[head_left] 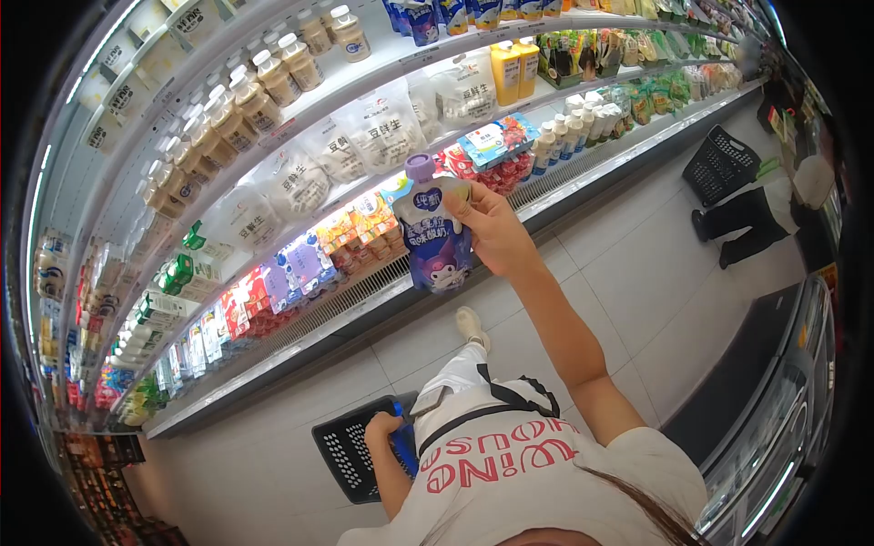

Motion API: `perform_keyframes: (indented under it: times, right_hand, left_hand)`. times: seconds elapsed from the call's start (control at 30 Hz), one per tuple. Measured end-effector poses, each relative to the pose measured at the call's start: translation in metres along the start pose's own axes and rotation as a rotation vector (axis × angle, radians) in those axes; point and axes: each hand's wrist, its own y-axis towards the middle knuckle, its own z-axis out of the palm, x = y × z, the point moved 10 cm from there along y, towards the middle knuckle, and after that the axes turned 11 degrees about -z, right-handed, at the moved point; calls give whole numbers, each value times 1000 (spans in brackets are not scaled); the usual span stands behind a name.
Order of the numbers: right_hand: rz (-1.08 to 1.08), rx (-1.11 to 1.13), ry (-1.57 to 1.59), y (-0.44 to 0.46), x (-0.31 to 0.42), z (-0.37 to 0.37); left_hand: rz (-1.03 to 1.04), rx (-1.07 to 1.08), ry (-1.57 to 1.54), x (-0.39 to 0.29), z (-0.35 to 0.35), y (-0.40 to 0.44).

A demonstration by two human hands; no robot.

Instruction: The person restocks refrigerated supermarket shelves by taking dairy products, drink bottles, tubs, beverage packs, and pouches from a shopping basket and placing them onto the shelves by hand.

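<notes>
My right hand (492, 227) is raised in front of the shelves. Its fingers pinch the upper right edge of a purple and white yogurt pouch (435, 238) with a lilac screw cap. The pouch is upright, its front with a cartoon character turned toward me. Low at my side, my left hand (382, 428) is closed on the handle of a black shopping basket (341, 460). Something blue shows at the basket's right, partly hidden by my forearm and clothes.
A refrigerated shelf unit (537, 214) curves across the front, stocked with bottles (259, 105), white bags (378, 127) and boxed drinks (305, 268). At the right, a person in black trousers (751, 218) stands near another black basket (721, 166). A glass-fronted case (774, 428) is at lower right.
</notes>
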Motion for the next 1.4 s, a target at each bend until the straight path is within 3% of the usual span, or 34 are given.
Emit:
perform_keyframes:
  times: [0.07, 0.1, 0.13, 0.2, 0.27, 0.33, 0.43, 0.67, 0.97, 1.3, 1.4]
  right_hand:
    - [-3, 76, -129, 6, -11, -14]
    - [3, 117, -182, 11, -17, -18]
    - [-6, 160, -207, 19, -18, -20]
    - [17, 198, -230, 38, -22, -25]
    - [38, 190, -259, 62, -22, -29]
    - [58, 193, -151, 92, -22, -32]
    - [94, 133, -65, 134, 1, -36]
    - [88, 200, -67, 208, 31, -62]
    - [131, 201, -59, 274, 28, -90]
    - [204, 326, -199, 311, 12, -105]
    - [164, 408, -231, 320, 18, -96]
  left_hand:
    - [192, -252, -51, -40, -58, -9]
    - [543, -758, -164, -67, -95, -6]
    - [547, -460, -484, -103, -142, -94]
    - [917, -369, -924, -167, -200, -158]
    - [1256, -319, -1044, -224, -246, -237]
    - [1411, -222, -1173, -270, -278, -266]
    - [1466, 103, -1281, -324, -320, -304]
    - [1446, 143, -1330, -379, -372, -335]
    - [1307, 93, -1453, -424, -401, -330]
    - [1303, 114, -1501, -449, -406, -326]
    - [1303, -56, -1387, -456, -417, -327]
